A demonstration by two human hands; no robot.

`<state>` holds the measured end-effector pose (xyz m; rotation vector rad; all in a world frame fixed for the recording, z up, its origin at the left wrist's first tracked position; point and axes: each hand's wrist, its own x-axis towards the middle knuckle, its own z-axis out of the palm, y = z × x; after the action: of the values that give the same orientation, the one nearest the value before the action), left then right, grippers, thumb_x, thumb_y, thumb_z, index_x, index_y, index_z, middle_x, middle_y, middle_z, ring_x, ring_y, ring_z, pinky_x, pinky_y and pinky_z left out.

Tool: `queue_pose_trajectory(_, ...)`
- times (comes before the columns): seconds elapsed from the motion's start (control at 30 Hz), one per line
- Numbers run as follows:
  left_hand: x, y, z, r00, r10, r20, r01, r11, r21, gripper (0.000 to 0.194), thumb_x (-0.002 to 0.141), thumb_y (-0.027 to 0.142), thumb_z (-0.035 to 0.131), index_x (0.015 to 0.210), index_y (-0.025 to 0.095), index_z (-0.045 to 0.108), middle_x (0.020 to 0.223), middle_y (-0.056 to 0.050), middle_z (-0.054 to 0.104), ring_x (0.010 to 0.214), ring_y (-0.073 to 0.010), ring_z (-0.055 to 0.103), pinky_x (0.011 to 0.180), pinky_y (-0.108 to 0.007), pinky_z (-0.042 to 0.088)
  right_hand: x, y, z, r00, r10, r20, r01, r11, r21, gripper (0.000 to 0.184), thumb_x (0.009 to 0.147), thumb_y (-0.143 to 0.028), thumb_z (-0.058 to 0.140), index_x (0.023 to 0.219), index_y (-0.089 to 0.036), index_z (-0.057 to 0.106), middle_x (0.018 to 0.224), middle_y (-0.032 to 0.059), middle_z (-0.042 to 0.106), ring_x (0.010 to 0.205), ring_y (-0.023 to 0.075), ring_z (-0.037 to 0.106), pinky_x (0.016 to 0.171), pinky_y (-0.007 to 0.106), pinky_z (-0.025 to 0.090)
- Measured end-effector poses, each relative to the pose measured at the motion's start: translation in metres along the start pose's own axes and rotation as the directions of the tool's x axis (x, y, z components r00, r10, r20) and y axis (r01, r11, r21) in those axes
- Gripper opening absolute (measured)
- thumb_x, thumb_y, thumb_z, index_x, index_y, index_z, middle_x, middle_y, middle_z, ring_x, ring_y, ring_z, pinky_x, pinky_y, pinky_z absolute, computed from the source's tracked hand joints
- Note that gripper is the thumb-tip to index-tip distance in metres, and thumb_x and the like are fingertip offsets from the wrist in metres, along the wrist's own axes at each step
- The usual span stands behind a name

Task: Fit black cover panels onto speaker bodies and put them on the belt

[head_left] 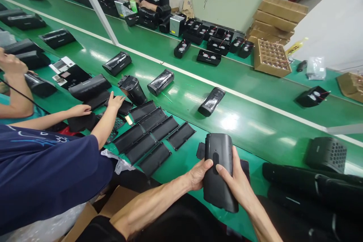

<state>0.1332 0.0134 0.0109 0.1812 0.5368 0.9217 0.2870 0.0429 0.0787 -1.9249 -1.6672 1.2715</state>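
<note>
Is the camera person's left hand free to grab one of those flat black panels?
Probably not now: the left hand is holding the black case along with the right hand. If it let go, nothing seems to block the nearest flat black panel.

Stretching out the left arm (159, 201), bare below a dark sleeve (98, 230), and the bare right arm (262, 213). Holding on from both sides with the left hand (199, 176) and right hand (238, 181), thumbs (225, 175) on top, tips close but not touching.
</note>
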Motion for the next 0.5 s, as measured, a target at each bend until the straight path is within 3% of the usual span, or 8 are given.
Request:
queue_pose_trajectory(0.1,0.004,0.000,0.001,0.995,0.015,-0.096,-0.021,0.998,-0.057,0.085,0.059,0.068,0.091,0.125,0.018,0.071,0.113,-0.018,0.077,0.114,-0.0414,0.071,0.099,-0.050,0.054,0.001,0.004,-0.008,0.998,-0.036,0.047,0.036,0.999,-0.008,0.102,0.093,-0.064,0.060,0.171,-0.028,0.004,0.176,0.0132,0.018,0.160,0.0362,0.023,0.127,0.059,0.024)
queue_pose_trajectory(0.2,0.007,-0.002,0.004,0.971,0.120,-0.208,-0.133,0.990,-0.047,0.081,0.060,0.058,0.095,0.125,0.019,0.066,0.121,-0.017,0.073,0.117,-0.0375,0.068,0.106,-0.051,0.050,-0.018,0.011,0.001,0.999,-0.046,0.014,0.046,0.999,0.011,0.105,0.089,-0.065,0.066,0.169,-0.027,0.011,0.173,0.0157,0.023,0.156,0.0407,0.030,0.120,0.062,0.035)
queue_pose_trajectory(0.27,0.009,-0.007,0.008,0.926,0.206,-0.317,-0.223,0.975,-0.020,0.078,0.061,0.055,0.096,0.124,0.020,0.064,0.121,-0.014,0.072,0.116,-0.0343,0.067,0.108,-0.051,0.048,-0.035,0.017,0.019,0.992,-0.049,-0.117,0.050,0.999,0.007,0.113,0.082,-0.066,0.073,0.168,-0.026,0.013,0.169,0.0189,0.026,0.151,0.0451,0.035,0.114,0.064,0.040)
queue_pose_trajectory(0.33,0.011,-0.013,0.009,0.882,0.251,-0.398,-0.273,0.962,0.001,0.081,0.060,0.054,0.097,0.125,0.022,0.061,0.123,-0.012,0.070,0.117,-0.0325,0.066,0.107,-0.050,0.049,-0.048,0.023,0.037,0.947,-0.076,-0.312,0.071,0.997,-0.026,0.114,0.077,-0.065,0.077,0.166,-0.021,0.021,0.162,0.0222,0.032,0.148,0.0480,0.036,0.114,0.066,0.038)
queue_pose_trajectory(0.4,0.010,-0.013,0.005,0.888,0.215,-0.407,-0.233,0.973,0.006,0.084,0.060,0.056,0.096,0.126,0.023,0.058,0.126,-0.013,0.068,0.118,-0.0328,0.064,0.104,-0.050,0.051,-0.055,0.030,0.044,0.902,-0.090,-0.423,0.082,0.996,-0.036,0.104,0.076,-0.062,0.077,0.159,-0.019,0.034,0.152,0.0223,0.043,0.142,0.0483,0.041,0.114,0.065,0.039)
queue_pose_trajectory(0.5,0.003,0.009,-0.016,0.936,0.091,-0.339,-0.072,0.995,0.067,0.087,0.060,0.068,0.090,0.128,0.023,0.059,0.131,-0.016,0.065,0.119,-0.0370,0.062,0.099,-0.056,0.052,-0.063,0.043,0.027,0.933,-0.057,-0.354,0.065,0.998,0.009,0.084,0.077,-0.058,0.077,0.148,-0.023,0.048,0.142,0.0157,0.053,0.131,0.0434,0.054,0.109,0.059,0.046)
